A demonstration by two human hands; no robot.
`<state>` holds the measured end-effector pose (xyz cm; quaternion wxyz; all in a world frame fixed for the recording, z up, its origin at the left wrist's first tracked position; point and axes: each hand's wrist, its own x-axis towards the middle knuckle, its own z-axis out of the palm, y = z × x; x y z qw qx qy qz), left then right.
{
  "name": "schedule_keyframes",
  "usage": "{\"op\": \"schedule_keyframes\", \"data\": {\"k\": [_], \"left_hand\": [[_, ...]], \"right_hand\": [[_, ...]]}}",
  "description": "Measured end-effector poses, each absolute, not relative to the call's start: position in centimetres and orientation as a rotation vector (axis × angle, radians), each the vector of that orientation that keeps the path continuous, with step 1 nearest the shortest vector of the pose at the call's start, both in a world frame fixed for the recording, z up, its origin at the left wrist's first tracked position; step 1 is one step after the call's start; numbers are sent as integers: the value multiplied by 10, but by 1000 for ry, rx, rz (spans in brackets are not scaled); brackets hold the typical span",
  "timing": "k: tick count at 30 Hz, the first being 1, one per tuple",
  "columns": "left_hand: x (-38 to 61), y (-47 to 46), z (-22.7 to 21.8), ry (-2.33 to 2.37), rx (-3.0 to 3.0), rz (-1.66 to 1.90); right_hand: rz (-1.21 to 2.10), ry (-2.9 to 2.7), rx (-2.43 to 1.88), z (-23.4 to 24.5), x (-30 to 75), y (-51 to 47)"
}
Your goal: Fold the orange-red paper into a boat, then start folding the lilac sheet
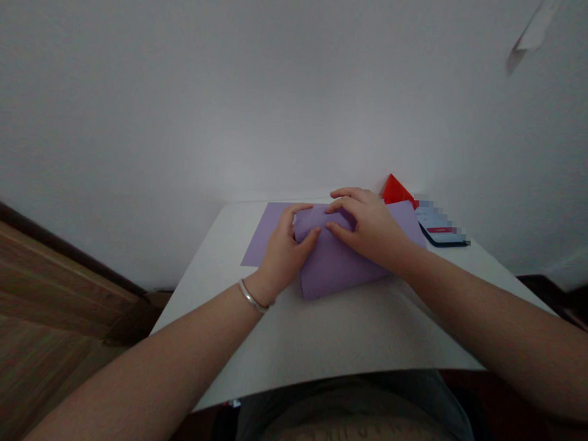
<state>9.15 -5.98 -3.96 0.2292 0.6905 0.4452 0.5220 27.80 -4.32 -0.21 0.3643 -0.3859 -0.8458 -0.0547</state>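
- Lilac folded paper lies mid-frame on my worktop, long axis across, rising rightward
- My left hand and right hand pinch it, narrow grip
- Red paper just behind, upper right

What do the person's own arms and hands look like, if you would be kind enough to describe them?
The left forearm and right forearm are bare, with no sleeves in view. The left hand and right hand wear no gloves. A thin silver-coloured bangle circles the left wrist; the right wrist shows no jewellery.
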Motion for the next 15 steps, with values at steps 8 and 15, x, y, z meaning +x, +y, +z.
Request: {"op": "schedule_keyframes", "data": {"k": [8, 15], "left_hand": [[90, -56, -44, 1142, 1958, 1429], [92, -58, -34, 1051, 1679, 1343]], "right_hand": [[167, -2130, -1061, -1, 271, -35], [154, -2080, -1132, -5, 277, -38]]}}
